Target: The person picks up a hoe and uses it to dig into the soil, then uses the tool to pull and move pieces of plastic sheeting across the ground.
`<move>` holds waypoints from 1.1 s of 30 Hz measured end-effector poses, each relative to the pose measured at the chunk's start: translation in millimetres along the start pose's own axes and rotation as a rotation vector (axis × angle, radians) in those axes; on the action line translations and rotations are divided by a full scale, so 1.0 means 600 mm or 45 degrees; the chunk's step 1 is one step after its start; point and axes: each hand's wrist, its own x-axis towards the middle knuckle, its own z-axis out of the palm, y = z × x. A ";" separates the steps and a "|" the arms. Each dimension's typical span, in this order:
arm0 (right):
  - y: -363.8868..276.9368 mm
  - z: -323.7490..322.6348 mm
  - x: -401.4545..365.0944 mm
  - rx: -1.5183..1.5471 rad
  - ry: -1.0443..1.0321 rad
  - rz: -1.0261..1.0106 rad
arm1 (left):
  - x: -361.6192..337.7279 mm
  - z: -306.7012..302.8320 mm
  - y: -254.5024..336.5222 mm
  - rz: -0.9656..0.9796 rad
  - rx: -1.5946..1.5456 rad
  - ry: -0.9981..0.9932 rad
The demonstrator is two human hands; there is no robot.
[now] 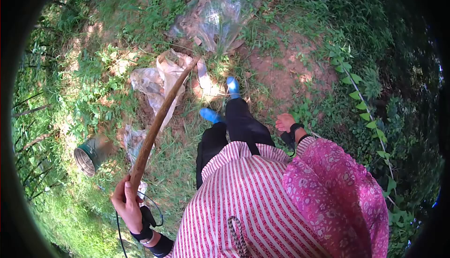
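Observation:
My left hand (128, 205) is wrapped round the lower end of a long wooden stick (161, 118). The stick slants up and to the right, and its far tip is over pale plastic sheeting (165, 81) on the ground. My right hand (284, 122) hangs beside my right leg with its fingers partly curled, and nothing shows in it. Dark bands and a cable are at both wrists. Below me are my blue shoes (233, 87) on grass and soil.
A greenish container (92, 154) lies on its side at the left. More clear plastic (220, 17) lies on the ground ahead. A leafy vine (364, 99) runs down the right side, among dense plants. Bare reddish soil (281, 66) shows ahead of my right hand.

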 end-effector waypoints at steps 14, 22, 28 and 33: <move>-0.296 0.407 0.039 -0.274 -1.111 0.104 | -0.121 0.119 0.097 -0.350 0.183 -0.036; -0.251 0.500 0.056 0.383 -0.843 0.343 | -0.159 0.237 0.115 -0.432 0.251 -0.206; -0.253 0.354 0.065 0.495 -0.726 0.419 | -0.142 0.309 0.003 -0.433 0.431 -0.436; -0.395 0.182 0.177 0.723 -0.423 0.171 | -0.084 0.421 -0.063 -0.341 0.525 -0.592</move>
